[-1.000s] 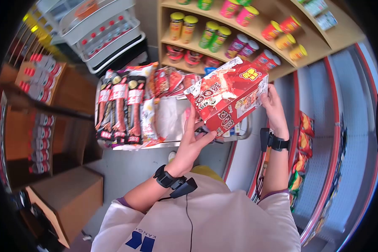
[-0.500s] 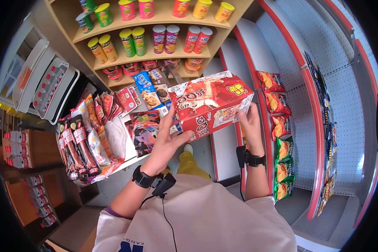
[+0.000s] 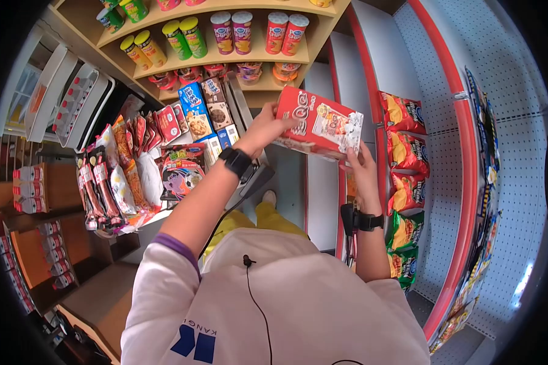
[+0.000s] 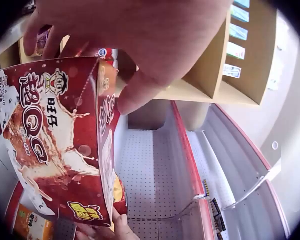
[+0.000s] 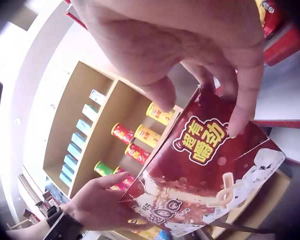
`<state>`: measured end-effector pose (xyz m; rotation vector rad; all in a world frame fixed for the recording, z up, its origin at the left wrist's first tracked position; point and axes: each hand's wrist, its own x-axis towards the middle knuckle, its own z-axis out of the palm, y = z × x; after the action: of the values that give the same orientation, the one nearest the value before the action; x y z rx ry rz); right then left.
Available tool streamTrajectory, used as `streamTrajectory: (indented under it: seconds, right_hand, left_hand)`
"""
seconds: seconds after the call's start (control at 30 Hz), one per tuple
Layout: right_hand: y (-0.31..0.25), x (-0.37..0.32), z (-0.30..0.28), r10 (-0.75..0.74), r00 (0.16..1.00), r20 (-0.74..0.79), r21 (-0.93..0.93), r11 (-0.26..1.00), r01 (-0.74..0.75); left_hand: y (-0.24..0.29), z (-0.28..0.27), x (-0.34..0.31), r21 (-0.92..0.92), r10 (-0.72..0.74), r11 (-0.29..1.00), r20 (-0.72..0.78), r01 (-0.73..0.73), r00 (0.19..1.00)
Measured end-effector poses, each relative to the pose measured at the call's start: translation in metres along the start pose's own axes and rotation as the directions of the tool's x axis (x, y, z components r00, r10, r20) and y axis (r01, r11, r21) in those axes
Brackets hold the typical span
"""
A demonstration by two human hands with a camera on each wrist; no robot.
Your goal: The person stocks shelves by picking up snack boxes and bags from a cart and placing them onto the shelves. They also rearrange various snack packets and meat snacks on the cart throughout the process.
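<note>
A red printed box is held between both hands, tilted in the air to the right of the snack-laden cart. My left hand grips its left end, thumb along the front face. At the lower right corner my right hand holds the other end. The left wrist view shows the box with the left hand over its top edge. In the right wrist view the right hand has its fingers and thumb around one end of the box.
Left of the box is a cart with sausage packs, a blue cookie box and other snacks. Wooden shelves with chip cans stand ahead. On the right, red-edged shelving holds chip bags. A white tiered rack stands at left.
The box has turned in the hands, with its face of large lettering now toward the head view. The left hand has moved up and forward. The cart and shelves have shifted left in view.
</note>
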<state>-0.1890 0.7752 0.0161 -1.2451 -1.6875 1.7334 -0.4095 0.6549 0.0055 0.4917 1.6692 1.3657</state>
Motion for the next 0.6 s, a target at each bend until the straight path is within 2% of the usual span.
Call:
streamTrajectory:
  seconds: [0.1, 0.17, 0.3, 0.37, 0.5, 0.57, 0.6]
  right_hand:
    - [0.003, 0.012, -0.007, 0.045, 0.999, -0.007, -0.018, 0.999, -0.046]
    - [0.005, 0.021, -0.009, 0.064, 0.998, -0.009, -0.027, 0.998, -0.065]
    - [0.011, 0.036, -0.007, 0.09, 0.995, -0.03, -0.019, 0.996, -0.09]
    - [0.017, 0.04, -0.003, 0.129, 0.99, -0.061, -0.02, 0.991, -0.13]
    - [0.038, 0.052, 0.008, 0.155, 0.981, -0.116, 0.081, 0.986, -0.146]
    - [0.057, 0.058, 0.015, 0.191, 0.974, -0.124, 0.196, 0.967, -0.164]
    - [0.067, 0.064, 0.017, 0.192, 0.975, -0.112, 0.254, 0.954, -0.159]
  left_hand:
    - [0.021, 0.005, 0.007, -0.061, -0.113, 0.992, 0.029, 0.115, 0.993]
    - [0.017, 0.006, 0.022, -0.058, -0.096, 0.994, 0.02, 0.097, 0.995]
    - [0.012, 0.006, 0.048, -0.049, -0.151, 0.987, 0.078, 0.155, 0.985]
    - [0.005, 0.006, 0.065, -0.016, -0.121, 0.992, 0.078, 0.122, 0.99]
    - [0.005, 0.005, 0.086, -0.063, -0.079, 0.994, 0.166, 0.09, 0.983]
    - [-0.007, 0.007, 0.106, -0.043, -0.095, 0.993, 0.212, 0.106, 0.973]
    - [-0.022, 0.01, 0.124, 0.025, -0.06, 0.998, 0.209, 0.056, 0.976]
